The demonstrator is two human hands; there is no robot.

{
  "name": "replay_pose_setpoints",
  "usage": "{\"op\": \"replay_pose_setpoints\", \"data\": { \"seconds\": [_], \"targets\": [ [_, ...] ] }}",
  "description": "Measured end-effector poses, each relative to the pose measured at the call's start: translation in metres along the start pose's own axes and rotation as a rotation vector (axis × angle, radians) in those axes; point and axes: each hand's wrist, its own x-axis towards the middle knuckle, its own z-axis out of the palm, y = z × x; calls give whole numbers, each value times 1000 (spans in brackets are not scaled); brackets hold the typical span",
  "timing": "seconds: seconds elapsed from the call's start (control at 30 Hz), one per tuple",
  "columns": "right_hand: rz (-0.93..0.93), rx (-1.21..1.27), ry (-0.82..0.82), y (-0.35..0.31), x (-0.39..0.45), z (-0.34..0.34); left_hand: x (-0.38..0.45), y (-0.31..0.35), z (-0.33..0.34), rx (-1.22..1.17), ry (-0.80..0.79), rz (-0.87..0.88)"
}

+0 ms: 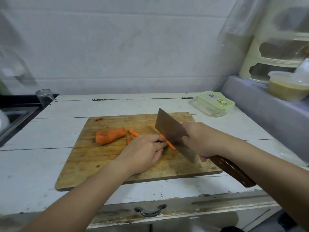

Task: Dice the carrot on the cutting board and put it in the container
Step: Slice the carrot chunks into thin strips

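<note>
Mid-board on the worn wooden cutting board [103, 164], the left hand [142, 153] presses flat on an orange carrot strip [168, 143]. The right hand [199, 139], fisted on the broad steel cleaver [172, 133], sets its blade against the strip, whose length points toward the near right corner.

A worn white table [50, 164] carries a wooden board [93, 164] that lies under both hands. A lidded clear container [215, 104] sits on the table beyond the right hand, apart from the board. A glass [44, 97] stands far past the left hand, at the table's back corner.
</note>
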Motion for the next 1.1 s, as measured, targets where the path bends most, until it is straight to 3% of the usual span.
{"op": "replay_pose_setpoints", "data": {
  "seconds": [0.83, 1.1],
  "targets": [
    [63, -88, -83, -15, 15, 7, 4, -4, 0, 2, -9, 28],
    [49, -97, -3, -18, 34, 15, 5, -4, 1, 8, -25, 8]
  ]
}}
